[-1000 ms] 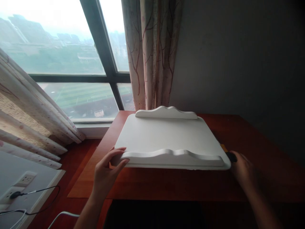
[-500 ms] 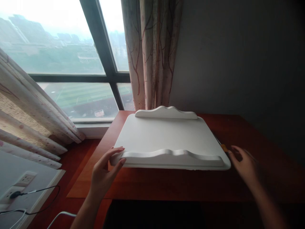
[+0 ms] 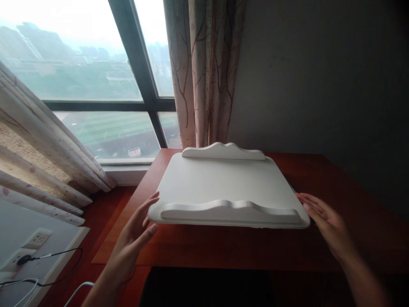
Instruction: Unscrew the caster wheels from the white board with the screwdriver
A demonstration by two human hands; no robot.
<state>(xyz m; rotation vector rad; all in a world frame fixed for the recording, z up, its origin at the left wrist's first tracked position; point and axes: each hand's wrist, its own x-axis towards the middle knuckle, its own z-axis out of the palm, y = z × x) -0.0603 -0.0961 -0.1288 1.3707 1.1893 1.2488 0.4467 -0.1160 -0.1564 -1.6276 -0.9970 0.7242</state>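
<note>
A white board (image 3: 223, 181) lies on the table, with a wavy raised rail along its back and another along its front. My left hand (image 3: 132, 232) is beside the board's front left corner, thumb and fingers apart and holding nothing. My right hand (image 3: 324, 217) is at the right edge of the board, fingers pressed together. From under those fingers the thin dark shaft of a screwdriver (image 3: 290, 187) runs along the board's edge; the fingers cover its handle.
The reddish-brown table (image 3: 335, 183) extends around the board. Behind are a curtain (image 3: 204, 76), a window (image 3: 105, 64) and a grey wall (image 3: 313, 76). At lower left, a black plug (image 3: 24, 259) with a cable sits in a wall socket.
My left hand has let go of the board's corner and moved slightly left, opening. My right fingers now cover the screwdriver's orange handle, which was visible before. The board has stayed in place.
</note>
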